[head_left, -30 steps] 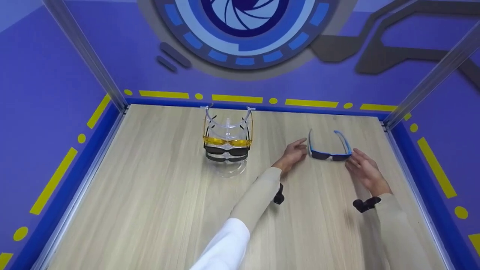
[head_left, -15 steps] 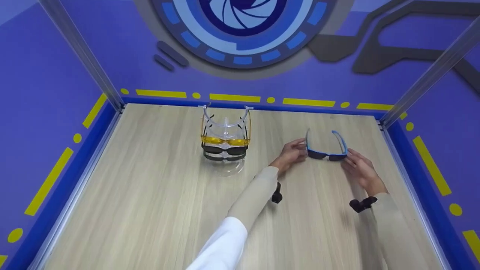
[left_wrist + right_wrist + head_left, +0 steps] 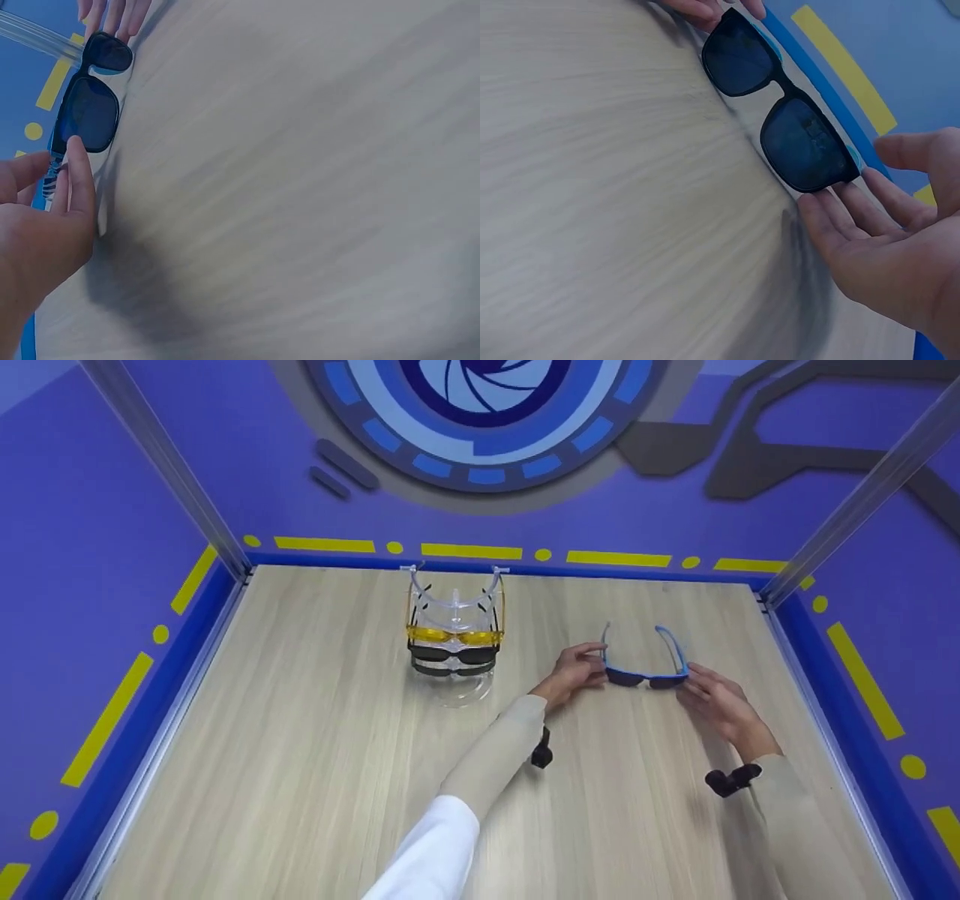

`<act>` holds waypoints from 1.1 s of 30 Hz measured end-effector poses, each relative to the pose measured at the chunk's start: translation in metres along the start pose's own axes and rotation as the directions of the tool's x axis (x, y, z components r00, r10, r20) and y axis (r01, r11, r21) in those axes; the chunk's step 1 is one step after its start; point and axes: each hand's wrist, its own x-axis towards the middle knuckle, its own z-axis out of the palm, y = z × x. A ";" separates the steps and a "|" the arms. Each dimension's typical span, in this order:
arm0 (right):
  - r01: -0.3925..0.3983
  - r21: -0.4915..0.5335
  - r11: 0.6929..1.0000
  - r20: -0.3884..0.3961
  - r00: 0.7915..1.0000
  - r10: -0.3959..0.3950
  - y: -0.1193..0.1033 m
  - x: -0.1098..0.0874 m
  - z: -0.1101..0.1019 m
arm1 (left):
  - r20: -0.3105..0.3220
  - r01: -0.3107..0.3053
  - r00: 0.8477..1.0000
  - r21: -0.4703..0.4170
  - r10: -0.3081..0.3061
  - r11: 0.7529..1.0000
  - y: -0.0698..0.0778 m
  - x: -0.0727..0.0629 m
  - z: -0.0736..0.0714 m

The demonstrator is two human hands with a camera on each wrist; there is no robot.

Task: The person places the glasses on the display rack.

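Note:
A pair of sunglasses (image 3: 645, 678) with dark lenses and blue temples faces me on the right part of the table, temples pointing to the back wall. My left hand (image 3: 576, 670) pinches its left end near the hinge; in the left wrist view, thumb and fingers lie on either side of the patterned temple. At the other end is my right hand (image 3: 721, 703). Its fairly straight fingers (image 3: 829, 217) touch the lower outer corner of the frame, and the thumb stands apart from them in the right wrist view.
Left of the hands stands a clear display stand (image 3: 455, 615). It bears yellow glasses (image 3: 480, 637) above two dark pairs, the upper dark sunglasses (image 3: 431, 654) plainly visible. Blue printed walls (image 3: 600, 510) with metal corner posts enclose the wooden table (image 3: 300, 750) at the back and sides.
The sunglasses have moved a little left and toward me, with both hands following. The left fingers have come from beside the temple to a pinch on it. The stand stays put.

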 end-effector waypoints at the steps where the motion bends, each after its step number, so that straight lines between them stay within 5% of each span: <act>1: -0.001 0.001 1.000 0.007 1.000 0.001 0.001 -0.002 0.001 | 0.003 0.001 1.000 0.010 -0.001 1.000 0.000 -0.002 -0.003; 8: -0.041 0.080 0.996 0.066 0.997 0.036 0.008 -0.013 0.008 | 0.057 0.017 0.998 0.069 -0.021 0.997 0.000 -0.016 -0.021; 13: -0.081 -0.020 0.996 0.091 0.992 0.083 0.016 -0.021 0.015 | 0.151 0.027 0.988 0.077 -0.039 0.997 -0.001 -0.034 -0.037; 33: -0.095 -0.160 0.983 0.293 0.946 0.139 0.055 -0.049 0.069 | 0.303 0.119 0.943 0.075 -0.137 0.990 -0.018 -0.134 -0.108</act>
